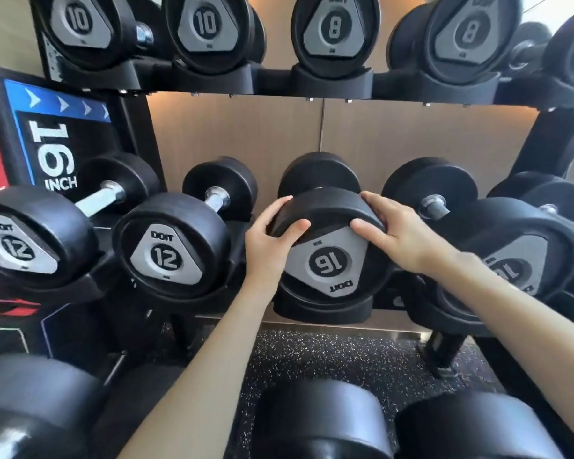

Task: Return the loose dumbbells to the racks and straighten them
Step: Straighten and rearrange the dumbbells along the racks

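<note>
— Dumbbell marked 16 (328,256): where is it sitting?
— In its cradle on the rack's middle shelf (325,311), label upside down.
— And the grip?
— Left hand (272,240) and right hand (391,233) curl over the head's upper rim, fingers pressing the rubber on both sides, probably to rotate the label upright like the 12s (166,256).
</note>
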`<state>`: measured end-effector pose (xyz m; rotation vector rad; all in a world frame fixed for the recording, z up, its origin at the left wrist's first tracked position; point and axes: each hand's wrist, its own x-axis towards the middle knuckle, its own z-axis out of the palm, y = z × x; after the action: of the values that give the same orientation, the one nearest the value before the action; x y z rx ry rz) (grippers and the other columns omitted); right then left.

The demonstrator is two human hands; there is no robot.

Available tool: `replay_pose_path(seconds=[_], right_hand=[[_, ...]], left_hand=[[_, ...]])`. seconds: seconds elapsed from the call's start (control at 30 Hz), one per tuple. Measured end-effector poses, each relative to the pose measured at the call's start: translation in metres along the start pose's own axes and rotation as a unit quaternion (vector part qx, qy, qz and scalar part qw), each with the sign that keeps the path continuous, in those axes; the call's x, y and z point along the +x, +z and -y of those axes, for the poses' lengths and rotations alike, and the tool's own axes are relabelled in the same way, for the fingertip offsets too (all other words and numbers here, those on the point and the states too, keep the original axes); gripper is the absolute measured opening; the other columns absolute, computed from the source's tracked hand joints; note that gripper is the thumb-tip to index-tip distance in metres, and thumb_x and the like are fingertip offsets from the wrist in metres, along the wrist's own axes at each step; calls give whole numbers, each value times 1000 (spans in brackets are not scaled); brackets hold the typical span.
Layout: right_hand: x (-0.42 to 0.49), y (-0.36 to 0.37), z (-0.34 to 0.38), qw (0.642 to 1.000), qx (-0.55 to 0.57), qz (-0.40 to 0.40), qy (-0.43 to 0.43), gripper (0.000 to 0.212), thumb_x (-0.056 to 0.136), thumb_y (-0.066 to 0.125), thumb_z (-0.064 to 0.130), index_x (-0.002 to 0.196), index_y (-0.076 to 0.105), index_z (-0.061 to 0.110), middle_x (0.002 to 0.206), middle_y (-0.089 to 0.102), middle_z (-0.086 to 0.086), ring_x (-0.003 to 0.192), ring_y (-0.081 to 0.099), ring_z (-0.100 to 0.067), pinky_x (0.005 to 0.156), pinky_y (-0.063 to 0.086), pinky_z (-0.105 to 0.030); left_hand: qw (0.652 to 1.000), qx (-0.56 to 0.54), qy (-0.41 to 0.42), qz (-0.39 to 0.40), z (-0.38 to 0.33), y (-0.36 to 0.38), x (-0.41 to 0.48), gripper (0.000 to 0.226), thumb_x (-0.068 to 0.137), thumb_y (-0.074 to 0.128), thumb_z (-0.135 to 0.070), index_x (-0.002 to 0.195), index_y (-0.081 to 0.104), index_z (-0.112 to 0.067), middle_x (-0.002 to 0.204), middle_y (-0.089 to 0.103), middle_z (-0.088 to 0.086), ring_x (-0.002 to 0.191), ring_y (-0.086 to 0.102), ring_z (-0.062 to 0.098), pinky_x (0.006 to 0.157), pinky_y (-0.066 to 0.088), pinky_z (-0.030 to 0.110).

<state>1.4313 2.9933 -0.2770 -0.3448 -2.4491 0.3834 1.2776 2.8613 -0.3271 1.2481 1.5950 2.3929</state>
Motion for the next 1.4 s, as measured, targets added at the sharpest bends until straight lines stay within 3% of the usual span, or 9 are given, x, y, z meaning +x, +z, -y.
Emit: replay_pose_path(seconds=[0.1,0.2,0.33,0.43,0.5,0.67,1.0,1.17,1.4], right_hand=[[19,-15,25,991,-115,69,-24,91,71,34,73,145,27,21,131,47,-4,120,46,-23,98,34,-32],[15,-13,31,992,-119,47,-6,86,73,34,72,145,27,26,123,48,-2,113,47,-21,92,35,-31],[-12,14,24,992,53,-105,36,70,84,45,56,144,30,24,116,46,6,108,42,-6,90,30,-20],[-24,41,17,954,196,-215,70,55,92,51,40,141,36,21,128,44,12,119,41,-1,96,32,-14],[-31,59,10,915,289,-259,108,50,92,50,41,138,40,22,132,49,10,119,46,-1,98,39,-18],[-46,100,-4,843,419,-292,169,19,98,42,24,115,51,28,108,58,17,93,54,18,81,43,-5],[-37,87,-16,923,278,-264,26,42,87,35,46,115,46,17,104,52,17,94,48,22,78,33,1],[-30,54,-20,963,223,-148,9,40,86,41,52,113,44,22,103,54,18,93,50,19,75,36,-1],[6,-11,12,995,-88,52,-7,62,76,36,67,113,43,18,101,50,1,88,51,-18,74,36,-27]], left_hand=[[993,-87,-28,-71,16,5,-16,26,87,63,-14,109,59,-29,110,63,-13,100,60,-5,87,49,18],[996,-64,-20,-57,17,3,-17,24,90,59,-17,113,54,-24,107,59,-17,94,57,-13,82,45,10],[998,7,-35,59,13,-5,-9,42,80,62,-40,116,49,-23,109,57,-10,101,55,-1,83,45,14],[988,92,7,124,-2,-11,4,45,76,62,-43,114,51,-22,107,58,-12,97,55,-6,82,42,11],[963,185,92,174,-26,-4,22,49,75,65,-45,117,54,-23,112,58,-10,103,53,-4,86,40,9],[837,411,169,318,-63,32,45,66,71,62,-62,128,54,-30,131,56,-8,121,50,11,101,42,36],[903,291,198,246,-52,13,37,56,75,75,-42,124,62,-17,124,63,-3,114,56,8,98,47,25],[945,231,169,159,-36,4,30,56,74,78,-34,124,60,-15,122,63,-4,112,56,5,94,44,13],[994,54,92,-17,10,-3,0,54,74,60,-50,120,59,-21,117,62,-11,112,56,-2,91,42,8]])
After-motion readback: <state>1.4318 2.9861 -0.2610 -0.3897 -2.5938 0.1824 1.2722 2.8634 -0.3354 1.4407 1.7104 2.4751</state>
